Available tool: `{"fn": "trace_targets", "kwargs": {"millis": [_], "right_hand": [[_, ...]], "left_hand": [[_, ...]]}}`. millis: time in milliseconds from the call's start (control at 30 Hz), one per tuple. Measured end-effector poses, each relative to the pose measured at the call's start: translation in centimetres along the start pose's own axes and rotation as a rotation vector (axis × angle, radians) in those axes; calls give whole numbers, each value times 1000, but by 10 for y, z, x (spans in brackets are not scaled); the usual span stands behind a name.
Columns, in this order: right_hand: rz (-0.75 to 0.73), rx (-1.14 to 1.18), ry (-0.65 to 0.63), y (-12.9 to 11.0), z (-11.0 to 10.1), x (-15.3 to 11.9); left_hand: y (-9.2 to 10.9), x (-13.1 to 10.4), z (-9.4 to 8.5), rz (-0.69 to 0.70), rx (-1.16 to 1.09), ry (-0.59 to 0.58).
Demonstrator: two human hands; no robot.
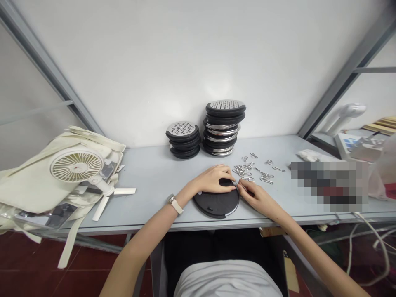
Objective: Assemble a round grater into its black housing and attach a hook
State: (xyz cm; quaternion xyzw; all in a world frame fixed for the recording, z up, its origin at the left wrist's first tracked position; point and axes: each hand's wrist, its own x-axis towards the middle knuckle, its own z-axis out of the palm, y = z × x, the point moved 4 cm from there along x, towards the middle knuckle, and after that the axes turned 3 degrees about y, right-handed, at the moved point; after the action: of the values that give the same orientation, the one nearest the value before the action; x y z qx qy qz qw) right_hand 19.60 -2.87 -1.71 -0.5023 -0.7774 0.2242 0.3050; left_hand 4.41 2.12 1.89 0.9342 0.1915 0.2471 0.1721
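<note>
A black round disc (213, 205) with a thin metallic edge lies flat near the table's front edge. My left hand (213, 180) rests over its upper part, fingers curled and gripping at the right rim. At that same rim, my right hand (254, 195) pinches a small shiny metal wire clip (234, 184), mostly covered by the fingertips. Just beyond my hands lies a loose heap of similar wire clips (242, 170), with several more scattered to the right.
Behind stand a short stack (185, 142) and a taller stack (223, 128) of round black-rimmed discs with perforated tops. A white fan (77, 167) lies on a cream bag (31, 173) at left. Right are a plastic bag (383, 169) and a blurred-out item (331, 185).
</note>
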Motion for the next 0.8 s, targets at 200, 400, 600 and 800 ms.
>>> {"fn": "trace_targets", "kwargs": {"millis": [200, 400, 600, 800], "right_hand": [[-5, -32, 0, -1, 2, 0], [-14, -85, 12, -5, 2, 0], [-26, -107, 28, -5, 1, -1], [-40, -168, 57, -6, 3, -1]], "left_hand": [[-2, 0, 1, 0, 55, 12], [-2, 0, 1, -4, 100, 27], [1, 0, 0, 23, 85, 47], [0, 0, 0, 15, 92, 36]]}}
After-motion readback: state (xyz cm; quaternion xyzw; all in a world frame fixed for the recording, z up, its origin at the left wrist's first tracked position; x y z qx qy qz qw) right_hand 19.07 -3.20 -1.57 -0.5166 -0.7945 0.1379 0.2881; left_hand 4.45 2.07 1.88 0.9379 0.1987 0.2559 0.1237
